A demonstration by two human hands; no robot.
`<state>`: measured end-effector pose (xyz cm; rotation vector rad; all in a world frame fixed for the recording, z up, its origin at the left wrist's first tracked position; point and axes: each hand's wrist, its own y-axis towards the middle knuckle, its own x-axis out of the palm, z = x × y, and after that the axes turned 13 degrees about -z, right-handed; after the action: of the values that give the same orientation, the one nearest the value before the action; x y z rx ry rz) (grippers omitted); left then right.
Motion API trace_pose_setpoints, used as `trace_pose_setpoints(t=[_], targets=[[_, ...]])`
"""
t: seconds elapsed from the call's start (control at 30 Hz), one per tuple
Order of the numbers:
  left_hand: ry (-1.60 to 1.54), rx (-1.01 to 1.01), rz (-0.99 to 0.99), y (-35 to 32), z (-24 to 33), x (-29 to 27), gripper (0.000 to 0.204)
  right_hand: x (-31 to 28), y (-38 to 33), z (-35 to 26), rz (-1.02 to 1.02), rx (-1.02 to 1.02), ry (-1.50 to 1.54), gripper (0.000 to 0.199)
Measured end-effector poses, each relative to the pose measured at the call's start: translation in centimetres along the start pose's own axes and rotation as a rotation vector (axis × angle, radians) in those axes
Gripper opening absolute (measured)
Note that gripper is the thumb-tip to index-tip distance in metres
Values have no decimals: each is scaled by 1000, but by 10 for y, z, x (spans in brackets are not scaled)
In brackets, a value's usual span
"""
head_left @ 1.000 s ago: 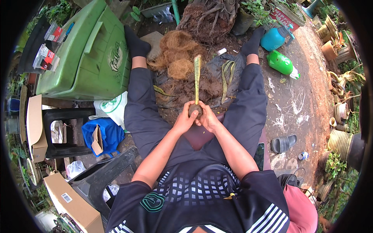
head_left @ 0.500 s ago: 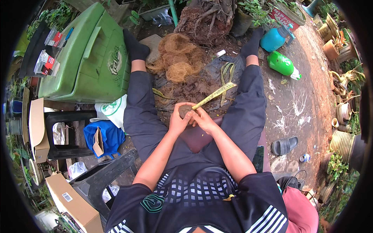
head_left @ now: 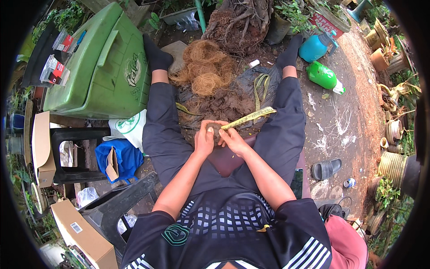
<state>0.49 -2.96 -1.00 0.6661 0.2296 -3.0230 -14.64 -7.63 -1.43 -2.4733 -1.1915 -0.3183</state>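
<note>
I sit on the ground with my legs spread. My left hand [head_left: 204,140] and my right hand [head_left: 231,140] are closed together around the brown root end of a small plant cutting. Its long yellow-green leaf [head_left: 249,118] sticks out to the right, almost level. Just beyond my hands lies a pile of dark soil and fibre [head_left: 222,106] on a dark sheet. A tuft of tan coconut fibre [head_left: 205,71] lies farther out between my feet. Loose green leaf strips [head_left: 260,87] rest near my right knee.
A green lidded bin [head_left: 101,67] lies on its side at the left. Black plastic stool [head_left: 74,154], blue bag [head_left: 117,159] and cardboard boxes [head_left: 80,233] sit lower left. A blue spray bottle [head_left: 314,46], a green bottle [head_left: 323,75], a sandal [head_left: 327,169] and pots [head_left: 394,130] stand right.
The leaf stood upright a second ago. It has swung down to the right and now lies almost level, while both hands stay on the root end.
</note>
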Motion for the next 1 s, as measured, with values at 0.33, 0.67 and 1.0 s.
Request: trace_pose_setpoints(t=[0.33,0.67,1.0], targets=[[-334,39,118,12,-34,13,22,9,5,10,-38,-133,-186,48],[-423,65,147,12,-13,12,32,10,3,1,-37,-56,-63,47],[-641,-90,8,14,-25,10,36,12,3,4,-32,-154,-213,48]])
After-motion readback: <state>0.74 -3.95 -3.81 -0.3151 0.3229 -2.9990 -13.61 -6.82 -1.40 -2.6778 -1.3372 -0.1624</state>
